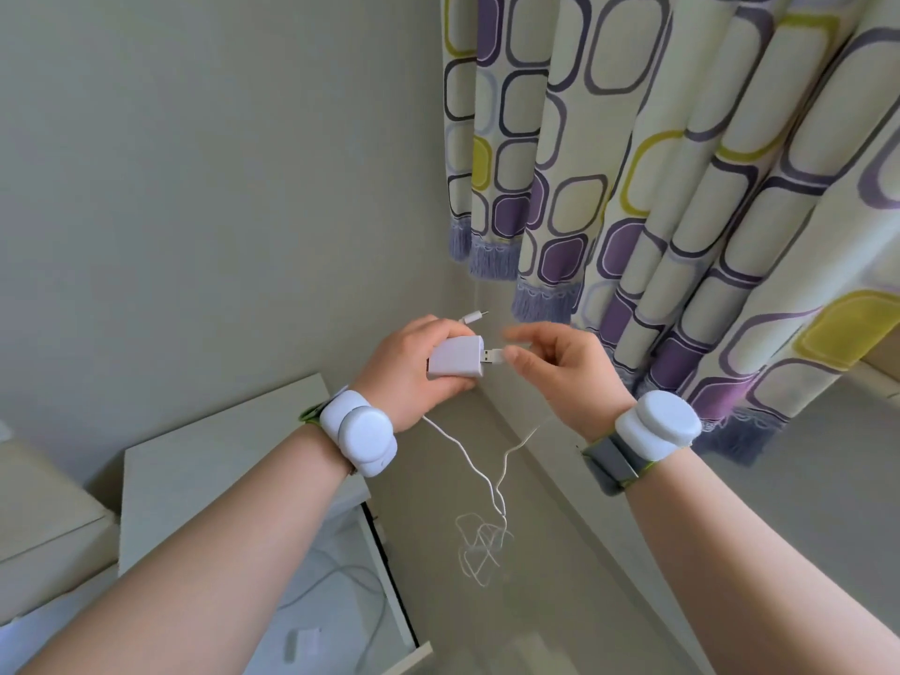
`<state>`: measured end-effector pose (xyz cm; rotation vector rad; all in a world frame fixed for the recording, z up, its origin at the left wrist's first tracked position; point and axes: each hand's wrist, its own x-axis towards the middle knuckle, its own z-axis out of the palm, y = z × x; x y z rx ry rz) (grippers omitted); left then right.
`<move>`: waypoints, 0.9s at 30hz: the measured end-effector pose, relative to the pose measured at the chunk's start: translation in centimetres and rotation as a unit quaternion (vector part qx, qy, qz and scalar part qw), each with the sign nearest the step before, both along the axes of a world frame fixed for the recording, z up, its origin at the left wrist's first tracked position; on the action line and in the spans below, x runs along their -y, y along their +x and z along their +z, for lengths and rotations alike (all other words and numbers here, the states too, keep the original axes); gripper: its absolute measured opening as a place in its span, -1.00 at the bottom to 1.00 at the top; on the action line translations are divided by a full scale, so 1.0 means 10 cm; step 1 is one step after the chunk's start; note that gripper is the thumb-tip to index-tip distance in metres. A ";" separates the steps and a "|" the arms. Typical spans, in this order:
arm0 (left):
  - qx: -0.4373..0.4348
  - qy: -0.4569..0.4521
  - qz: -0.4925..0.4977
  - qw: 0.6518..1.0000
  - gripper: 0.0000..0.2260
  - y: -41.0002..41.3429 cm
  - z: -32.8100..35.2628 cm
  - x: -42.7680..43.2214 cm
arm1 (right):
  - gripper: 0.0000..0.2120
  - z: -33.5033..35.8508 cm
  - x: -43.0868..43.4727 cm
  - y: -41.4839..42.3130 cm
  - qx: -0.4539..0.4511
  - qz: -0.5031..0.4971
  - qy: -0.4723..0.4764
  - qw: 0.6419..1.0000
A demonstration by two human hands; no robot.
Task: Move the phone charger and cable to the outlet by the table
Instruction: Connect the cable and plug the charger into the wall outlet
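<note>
My left hand [414, 372] is closed around a white phone charger block [455, 357], held up in front of the wall corner. My right hand [565, 367] pinches the cable's USB plug [493, 356] right at the charger's port. The small connector at the cable's other end [475, 316] sticks out above my left hand. The thin white cable [479, 479] hangs from both hands and dangles in a loose tangle [479, 543] below. No outlet is visible.
A white cabinet top [219, 460] with an open drawer [341, 601] holding another cable lies below left. A patterned curtain [682, 187] hangs at the right. A grey wall [219, 187] fills the left and a pale floor [560, 577] lies below.
</note>
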<state>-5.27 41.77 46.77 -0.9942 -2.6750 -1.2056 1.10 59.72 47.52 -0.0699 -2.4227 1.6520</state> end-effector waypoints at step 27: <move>-0.053 0.008 0.022 0.998 -0.72 0.21 -0.01 -0.25 | -0.84 0.06 -0.37 0.16 -0.032 0.060 0.097 0.993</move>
